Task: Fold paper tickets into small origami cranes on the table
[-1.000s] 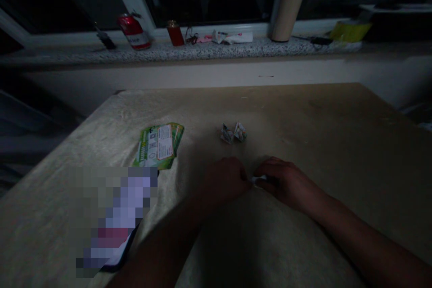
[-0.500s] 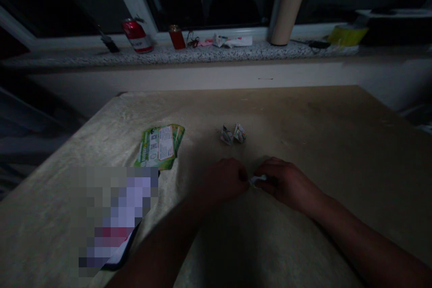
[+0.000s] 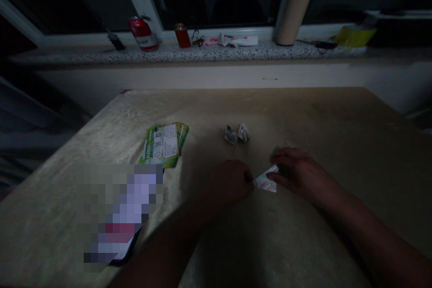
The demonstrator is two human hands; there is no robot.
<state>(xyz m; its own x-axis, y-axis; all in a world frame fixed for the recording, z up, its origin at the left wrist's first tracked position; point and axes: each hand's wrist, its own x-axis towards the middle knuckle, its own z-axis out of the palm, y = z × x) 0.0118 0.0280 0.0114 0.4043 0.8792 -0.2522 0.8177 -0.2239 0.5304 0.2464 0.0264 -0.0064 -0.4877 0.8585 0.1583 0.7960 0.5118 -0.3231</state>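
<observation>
A small folded piece of printed paper (image 3: 266,182) lies on the tan table (image 3: 337,121) between my hands. My left hand (image 3: 229,184) is curled into a loose fist and pinches the paper's left corner. My right hand (image 3: 299,173) rests on the paper's right edge with its fingers bent over it. Two small folded paper shapes (image 3: 237,133) sit side by side just beyond my hands. The scene is dim and the fingertips are hard to make out.
A green printed packet (image 3: 164,144) lies to the left, with a blurred flat object (image 3: 118,216) nearer me. On the stone windowsill (image 3: 202,53) stand a red can (image 3: 143,33), a small red container (image 3: 182,36), wrappers (image 3: 238,39), a cardboard tube (image 3: 297,2) and a yellow bag (image 3: 356,35).
My hands have moved slightly apart and the paper between them now shows as a wider flat triangle. The view has shifted a little to the left.
</observation>
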